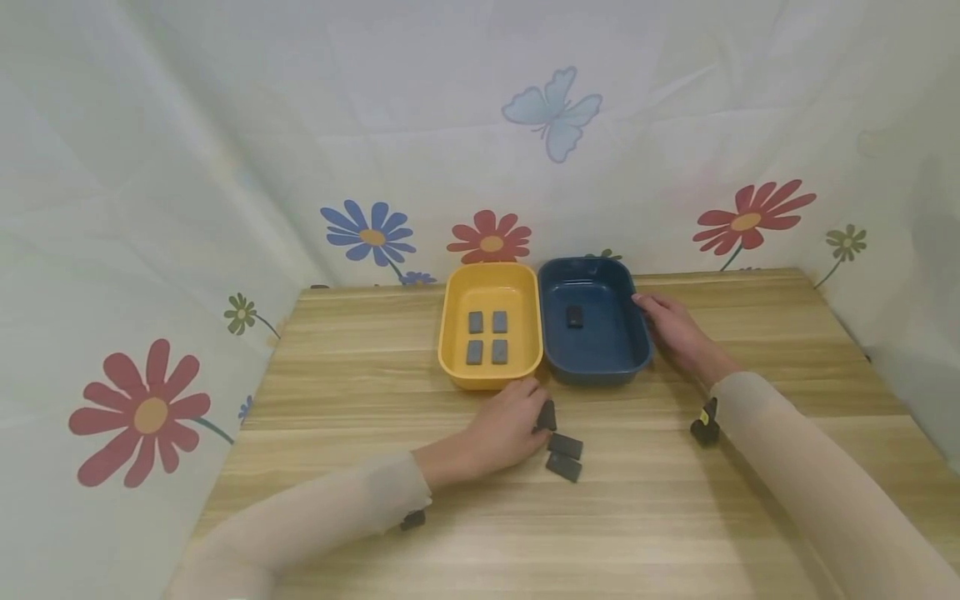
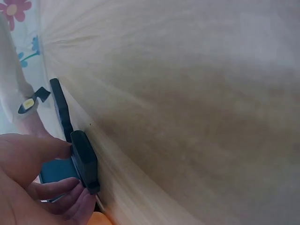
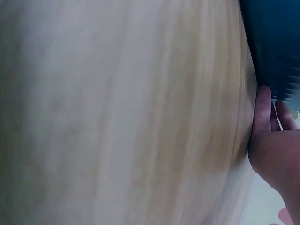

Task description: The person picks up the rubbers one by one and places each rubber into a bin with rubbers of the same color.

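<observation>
In the head view my left hand [image 1: 504, 427] is low over the table, just in front of the yellow tray [image 1: 491, 382]. Its thumb and fingers pinch a dark rectangular tile [image 1: 549, 415]; the left wrist view shows this tile [image 2: 84, 157] held on edge. Two more dark tiles, an upper one [image 1: 565, 446] and a lower one [image 1: 563, 467], lie beside that hand. My right hand [image 1: 678, 332] touches the right side of the blue tray [image 1: 596, 372], its fingers fairly straight against the wall in the right wrist view. One black tile [image 1: 574, 317] lies inside the blue tray.
Several grey tiles [image 1: 499, 352] lie in two rows within the yellow tray. Both trays stand side by side near the back of the wooden table [image 1: 360, 367]. A flower-printed cloth [image 1: 420, 125] hangs behind and at the sides.
</observation>
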The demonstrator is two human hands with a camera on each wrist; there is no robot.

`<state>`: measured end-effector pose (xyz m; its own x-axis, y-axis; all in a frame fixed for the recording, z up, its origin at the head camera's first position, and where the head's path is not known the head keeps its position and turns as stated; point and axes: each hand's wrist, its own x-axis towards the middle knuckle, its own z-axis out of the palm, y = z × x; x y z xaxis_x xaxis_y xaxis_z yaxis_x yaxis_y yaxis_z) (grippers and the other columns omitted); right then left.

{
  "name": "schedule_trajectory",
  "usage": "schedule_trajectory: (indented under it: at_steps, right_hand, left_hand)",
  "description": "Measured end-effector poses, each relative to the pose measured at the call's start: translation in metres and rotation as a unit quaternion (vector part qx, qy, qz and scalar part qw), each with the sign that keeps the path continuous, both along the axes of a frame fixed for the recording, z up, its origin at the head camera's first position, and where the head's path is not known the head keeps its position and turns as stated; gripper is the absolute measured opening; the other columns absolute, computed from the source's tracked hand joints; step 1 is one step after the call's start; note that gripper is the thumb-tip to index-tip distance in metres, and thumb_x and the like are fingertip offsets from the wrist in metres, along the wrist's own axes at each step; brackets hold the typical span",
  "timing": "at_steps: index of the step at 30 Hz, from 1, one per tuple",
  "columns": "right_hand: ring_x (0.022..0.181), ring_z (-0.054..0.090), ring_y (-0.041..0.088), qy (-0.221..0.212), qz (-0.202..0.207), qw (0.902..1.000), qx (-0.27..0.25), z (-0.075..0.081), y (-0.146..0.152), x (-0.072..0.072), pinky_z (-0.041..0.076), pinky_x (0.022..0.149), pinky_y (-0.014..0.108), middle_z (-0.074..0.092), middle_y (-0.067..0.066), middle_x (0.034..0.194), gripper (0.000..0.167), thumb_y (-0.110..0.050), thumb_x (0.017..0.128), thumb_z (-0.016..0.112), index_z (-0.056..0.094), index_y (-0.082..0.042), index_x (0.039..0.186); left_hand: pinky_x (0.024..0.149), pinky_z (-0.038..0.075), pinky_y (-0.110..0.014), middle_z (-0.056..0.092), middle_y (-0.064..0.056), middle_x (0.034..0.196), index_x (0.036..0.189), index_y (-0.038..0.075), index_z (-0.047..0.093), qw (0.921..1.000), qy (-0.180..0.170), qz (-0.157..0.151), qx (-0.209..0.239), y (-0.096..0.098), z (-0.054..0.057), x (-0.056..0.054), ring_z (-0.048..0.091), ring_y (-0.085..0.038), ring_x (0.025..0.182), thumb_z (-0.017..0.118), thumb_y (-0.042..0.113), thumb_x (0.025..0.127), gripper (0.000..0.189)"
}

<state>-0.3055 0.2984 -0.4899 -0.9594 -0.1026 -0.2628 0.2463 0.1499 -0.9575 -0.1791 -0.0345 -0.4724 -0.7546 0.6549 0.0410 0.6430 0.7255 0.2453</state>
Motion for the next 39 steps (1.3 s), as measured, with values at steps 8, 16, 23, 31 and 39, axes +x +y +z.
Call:
schedule_trajectory:
  at_steps: [8, 16, 23, 31, 39]
  right_hand:
    - [0.138, 0.047, 0.021, 0.01, 0.007, 0.9999, 0.006, 0.002, -0.001, 0.003, 0.038, 0.121, 0.039, 0.044, 0.02, 0.158, 0.069, -0.049, 0.112, 0.046, 0.042, 0.004, 0.157]
    - [0.14, 0.045, 0.023, 0.006, 0.0, 0.9999, 0.011, 0.002, 0.001, 0.001, 0.035, 0.124, 0.044, 0.043, 0.02, 0.16, 0.07, -0.05, 0.112, 0.046, 0.04, 0.002, 0.159]
    - [0.136, 0.048, 0.021, 0.007, 0.004, 1.0, 0.005, 0.0, 0.0, 0.002, 0.041, 0.119, 0.037, 0.044, 0.02, 0.159, 0.068, -0.047, 0.112, 0.047, 0.041, 0.003, 0.157]
    - [0.128, 0.052, 0.016, 0.011, -0.001, 0.9999, -0.001, -0.001, 0.0, 0.004, 0.048, 0.106, 0.025, 0.045, 0.021, 0.157, 0.068, -0.048, 0.113, 0.047, 0.041, 0.004, 0.157]
    - [0.128, 0.051, 0.015, 0.013, 0.0, 0.9999, -0.005, 0.001, -0.002, 0.002, 0.046, 0.107, 0.026, 0.045, 0.02, 0.157, 0.064, -0.045, 0.114, 0.045, 0.042, 0.005, 0.155]
  left_hand:
    - [0.081, 0.052, -0.026, 0.057, 0.001, 0.104, 0.123, 0.008, 0.07, 0.9997, -0.011, -0.022, -0.003, 0.006, 0.007, 0.0, 0.055, -0.012, 0.096, 0.082, 0.025, 0.095, 0.036]
    - [0.079, 0.054, -0.021, 0.066, 0.003, 0.106, 0.121, 0.012, 0.075, 0.9986, -0.04, -0.032, -0.015, 0.016, 0.044, -0.007, 0.061, -0.007, 0.089, 0.087, 0.033, 0.091, 0.039]
    - [0.084, 0.055, -0.02, 0.068, 0.002, 0.112, 0.125, 0.011, 0.074, 0.9948, -0.079, -0.046, 0.044, 0.019, 0.072, -0.033, 0.065, -0.012, 0.098, 0.086, 0.034, 0.092, 0.042]
    - [0.098, 0.053, -0.024, 0.067, 0.003, 0.119, 0.131, 0.014, 0.071, 0.9929, -0.076, -0.053, 0.074, 0.035, 0.069, -0.084, 0.064, -0.017, 0.11, 0.084, 0.037, 0.093, 0.047]
    - [0.101, 0.054, -0.024, 0.068, -0.002, 0.123, 0.134, 0.009, 0.069, 0.9921, -0.056, -0.039, 0.105, 0.056, 0.072, -0.125, 0.064, -0.018, 0.115, 0.086, 0.03, 0.092, 0.05]
